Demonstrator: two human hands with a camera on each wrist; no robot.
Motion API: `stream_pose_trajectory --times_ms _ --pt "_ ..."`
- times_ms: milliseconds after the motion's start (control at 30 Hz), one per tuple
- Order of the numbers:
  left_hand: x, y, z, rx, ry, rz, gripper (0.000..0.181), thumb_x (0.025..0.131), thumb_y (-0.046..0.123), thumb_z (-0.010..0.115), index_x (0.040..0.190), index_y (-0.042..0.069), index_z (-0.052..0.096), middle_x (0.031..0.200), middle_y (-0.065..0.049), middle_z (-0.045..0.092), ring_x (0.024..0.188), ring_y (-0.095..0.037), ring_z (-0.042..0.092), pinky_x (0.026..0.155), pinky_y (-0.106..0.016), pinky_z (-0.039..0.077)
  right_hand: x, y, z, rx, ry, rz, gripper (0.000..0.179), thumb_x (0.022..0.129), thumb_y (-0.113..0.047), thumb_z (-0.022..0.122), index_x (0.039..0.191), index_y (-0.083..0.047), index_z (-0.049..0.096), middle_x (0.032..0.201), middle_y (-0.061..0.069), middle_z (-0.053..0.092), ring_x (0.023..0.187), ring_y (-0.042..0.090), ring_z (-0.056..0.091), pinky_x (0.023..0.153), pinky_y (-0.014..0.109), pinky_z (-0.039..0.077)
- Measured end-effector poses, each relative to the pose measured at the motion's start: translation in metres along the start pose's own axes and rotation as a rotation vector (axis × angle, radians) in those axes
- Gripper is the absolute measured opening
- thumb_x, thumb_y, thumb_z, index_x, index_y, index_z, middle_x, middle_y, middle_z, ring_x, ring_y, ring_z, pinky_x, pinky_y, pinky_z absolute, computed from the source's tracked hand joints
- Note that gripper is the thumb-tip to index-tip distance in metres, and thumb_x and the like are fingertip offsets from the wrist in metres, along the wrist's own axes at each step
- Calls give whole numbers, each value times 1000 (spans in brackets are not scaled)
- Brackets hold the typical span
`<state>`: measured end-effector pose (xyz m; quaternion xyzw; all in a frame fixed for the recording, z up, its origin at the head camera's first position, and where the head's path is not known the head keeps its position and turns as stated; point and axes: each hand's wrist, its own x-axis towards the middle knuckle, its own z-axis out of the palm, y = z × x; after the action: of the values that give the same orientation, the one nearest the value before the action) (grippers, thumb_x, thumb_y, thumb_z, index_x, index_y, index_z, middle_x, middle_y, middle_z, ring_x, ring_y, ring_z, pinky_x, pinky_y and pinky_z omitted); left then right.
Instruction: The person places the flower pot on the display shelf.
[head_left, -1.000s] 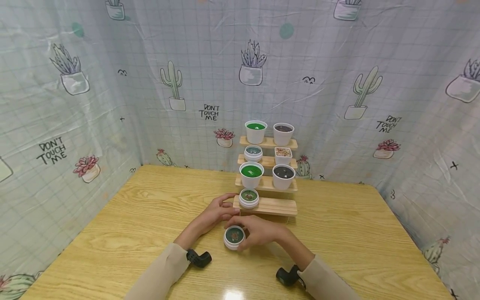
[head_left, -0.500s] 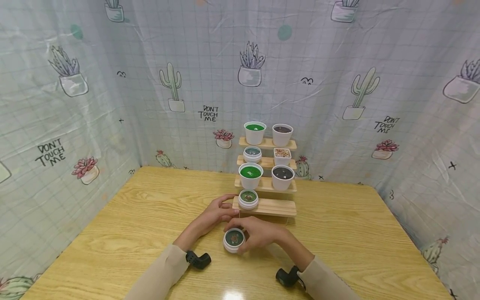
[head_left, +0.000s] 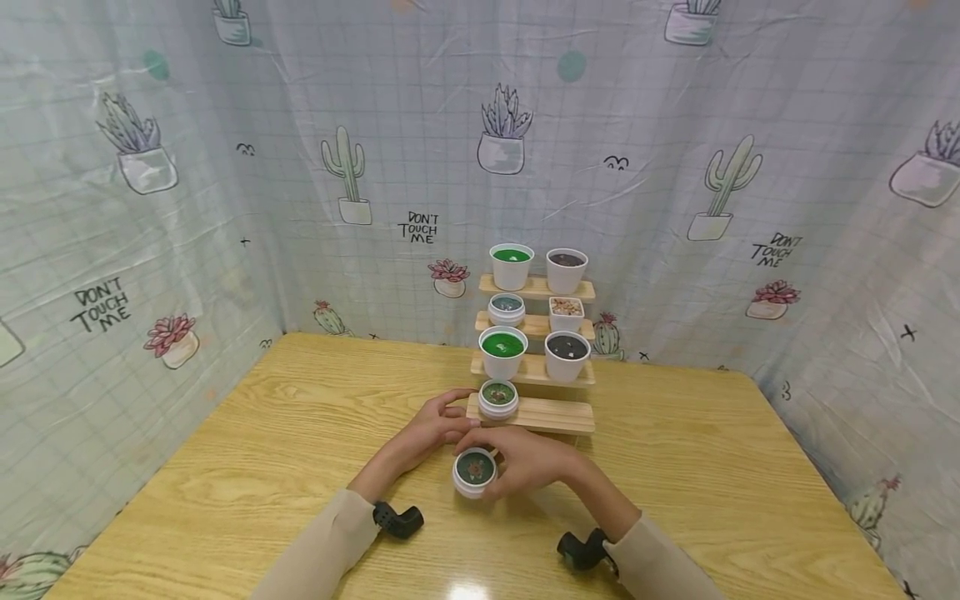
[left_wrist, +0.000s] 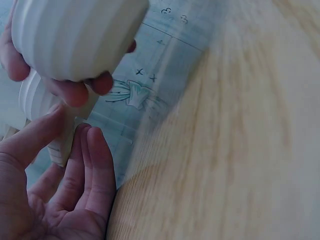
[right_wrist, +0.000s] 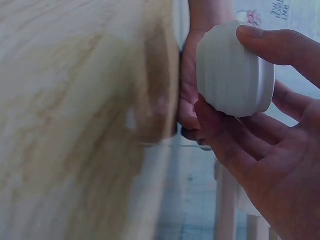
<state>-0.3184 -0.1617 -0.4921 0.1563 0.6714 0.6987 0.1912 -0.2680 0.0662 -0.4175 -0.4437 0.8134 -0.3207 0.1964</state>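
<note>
My right hand (head_left: 501, 463) grips a small white ribbed pot (head_left: 474, 472) with a dark green top, just above the wooden table (head_left: 262, 467). The right wrist view shows the pot (right_wrist: 232, 70) pinched between thumb and fingers (right_wrist: 235, 145). My left hand (head_left: 448, 418) rests with relaxed fingers at the left end of the lowest step of a wooden stepped shelf (head_left: 551, 414). It lies beside a similar small pot (head_left: 498, 397) on that step. In the left wrist view the held pot (left_wrist: 75, 35) hangs above my left fingers (left_wrist: 85, 165).
The upper steps carry several white pots: a green-topped pot (head_left: 502, 350), a dark-topped pot (head_left: 567, 354) and others above. A cactus-print curtain (head_left: 225, 208) walls the table on three sides. Bare tabletop spreads left and right of the shelf.
My right hand has carried the small pot a little to the right and toward the shelf. The left hand has stayed at the lowest step.
</note>
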Motion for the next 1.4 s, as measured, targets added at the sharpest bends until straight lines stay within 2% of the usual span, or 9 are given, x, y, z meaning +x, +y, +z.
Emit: stream_pose_trajectory --times_ms 200,467,700,867,933,1167,1400 --pt "1 -1 0 -14 -16 11 69 99 12 68 158 8 34 104 -4 71 96 -13 70 84 -29 59 -9 -2 -9 37 13 -4 61 83 -17 87 137 -14 60 137 -5 62 125 9 58 106 28 49" --pt "0 -1 0 -33 -15 14 70 98 11 70 158 7 34 102 -5 71 93 -15 73 87 -32 61 -25 -3 -24 43 41 -8 58 84 -21 85 137 -22 61 134 -5 65 122 11 60 105 28 50" --pt "0 0 1 -40 -21 14 74 97 9 71 159 6 30 101 -5 71 95 -17 74 89 -37 62 -38 -4 -34 43 73 -9 59 86 -23 83 140 -17 59 135 -4 63 123 13 59 108 31 50" --pt "0 1 1 -42 -22 21 75 96 8 71 159 5 30 98 -5 70 93 -17 73 88 -38 63 -46 -4 -39 22 99 -1 59 86 -21 82 140 -21 58 136 -4 63 123 14 59 108 32 49" --pt "0 1 1 -43 -23 23 75 97 8 71 159 4 30 98 -5 71 93 -17 73 88 -39 63 -49 -4 -41 7 111 0 60 86 -22 82 140 -19 58 137 -2 63 122 15 59 108 31 49" --pt "1 0 3 -36 -20 11 76 97 11 72 160 5 30 99 -5 71 93 -18 73 88 -38 63 -60 3 -47 29 136 23 66 86 -23 83 145 -16 56 142 2 61 125 18 57 110 35 47" --pt "0 0 2 -35 -10 1 76 96 9 72 159 5 30 100 -6 69 93 -18 73 89 -38 63 -69 10 -49 58 150 55 66 85 -20 83 144 -14 55 140 1 61 122 17 59 104 34 52"
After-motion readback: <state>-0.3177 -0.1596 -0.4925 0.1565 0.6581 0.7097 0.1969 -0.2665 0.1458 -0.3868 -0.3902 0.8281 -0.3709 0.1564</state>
